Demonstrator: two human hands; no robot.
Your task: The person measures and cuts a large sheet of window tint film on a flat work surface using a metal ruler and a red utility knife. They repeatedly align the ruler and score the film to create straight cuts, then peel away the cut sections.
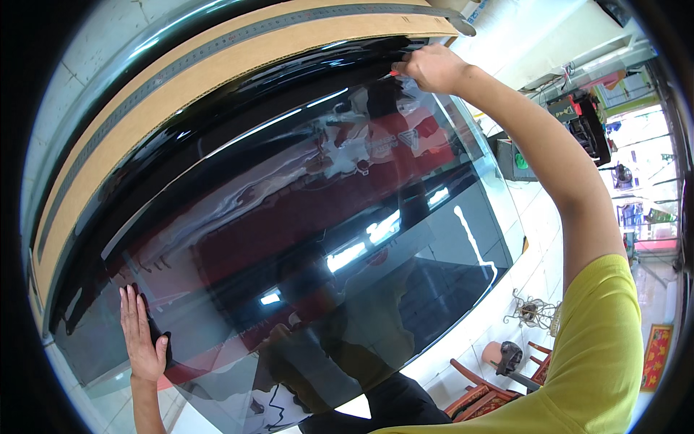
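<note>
Two hands on a dark glossy film

Two bare hands rest on a large sheet of dark tinted film [303, 217] spread over a glass-topped table [499, 195]. The film is glossy black, mirroring lights and a red shape, and reaches nearly from the table's near left corner to its far edge. A strip of brown cardboard [144, 108] lies beyond it. The left hand [141, 336] lies flat at the near left corner, fingers [130, 307] straight and close together. The right hand [434, 69], at the far edge, pinches a small red-tipped tool [391, 73] against the film.
</note>
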